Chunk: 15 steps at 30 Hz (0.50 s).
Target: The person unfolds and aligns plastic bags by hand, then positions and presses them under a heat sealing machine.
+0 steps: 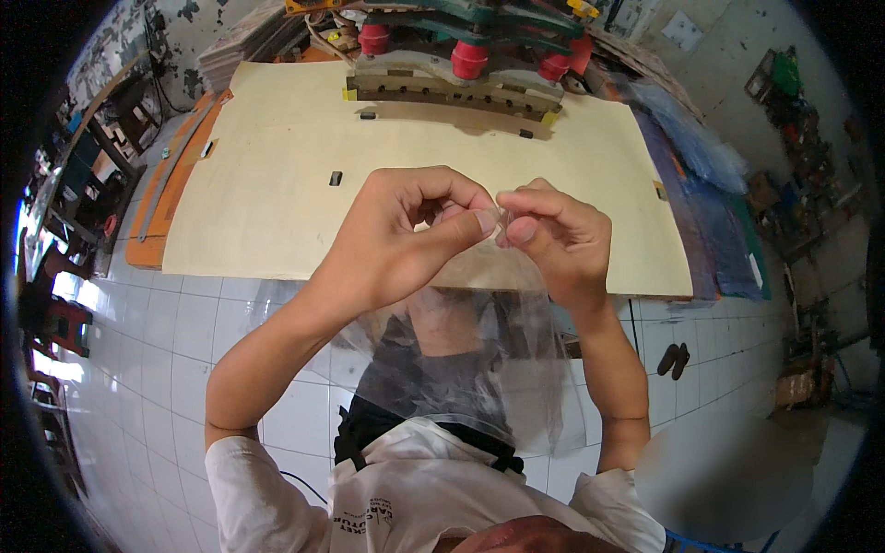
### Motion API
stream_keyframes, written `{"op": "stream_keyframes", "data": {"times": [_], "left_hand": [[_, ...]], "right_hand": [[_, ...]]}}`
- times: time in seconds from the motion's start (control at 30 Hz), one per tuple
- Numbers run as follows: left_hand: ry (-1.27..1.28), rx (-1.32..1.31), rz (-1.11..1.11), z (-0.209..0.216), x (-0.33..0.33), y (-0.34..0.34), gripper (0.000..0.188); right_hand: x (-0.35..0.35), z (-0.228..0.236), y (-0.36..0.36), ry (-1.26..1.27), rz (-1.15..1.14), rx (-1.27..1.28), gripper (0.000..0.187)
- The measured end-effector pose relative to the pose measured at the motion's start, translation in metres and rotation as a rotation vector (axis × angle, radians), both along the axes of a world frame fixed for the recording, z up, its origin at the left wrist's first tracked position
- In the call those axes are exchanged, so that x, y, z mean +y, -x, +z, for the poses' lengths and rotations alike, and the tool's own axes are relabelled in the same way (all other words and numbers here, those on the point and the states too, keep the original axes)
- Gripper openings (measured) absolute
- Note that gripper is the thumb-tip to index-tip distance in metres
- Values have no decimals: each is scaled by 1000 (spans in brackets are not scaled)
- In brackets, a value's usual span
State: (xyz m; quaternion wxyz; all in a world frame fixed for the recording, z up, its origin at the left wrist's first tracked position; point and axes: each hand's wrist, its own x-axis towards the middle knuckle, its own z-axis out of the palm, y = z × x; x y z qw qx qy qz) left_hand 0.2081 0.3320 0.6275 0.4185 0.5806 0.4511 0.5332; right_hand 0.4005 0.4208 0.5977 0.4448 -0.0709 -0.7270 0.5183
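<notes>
Both my hands are raised in front of my body, over the near edge of a pale yellow sheet. My left hand (406, 230) pinches a clear plastic sheet (525, 359) between thumb and forefinger. Close beside it, my right hand (562, 235) grips the same plastic with thumb and fingers, the two sets of fingertips nearly touching. From there the thin, see-through sheet hangs down over my lap. The other fingers of both hands are curled in. Where the plastic is pinched, its edge is bunched and hard to make out.
The yellow sheet (267, 166) covers the worktable and carries small dark blocks. A machine press with red cylinders (468, 61) stands at the far side. Blue-tinted plastic sheets (691, 138) lie at the right. An orange board edge (147, 251) shows at left. Slippers (673, 360) rest on the tiled floor.
</notes>
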Motion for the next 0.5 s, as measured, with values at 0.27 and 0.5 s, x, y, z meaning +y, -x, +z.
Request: {"op": "stream_keyframes", "data": {"times": [0.27,0.5], "left_hand": [[-26,18,24,0,-2,0,9],[-118,79,118,-3,-4,-5,7]], "right_hand": [[-16,9,3,-27,-232,-74,16],[-23,8,7,0,-265,-74,14]]}}
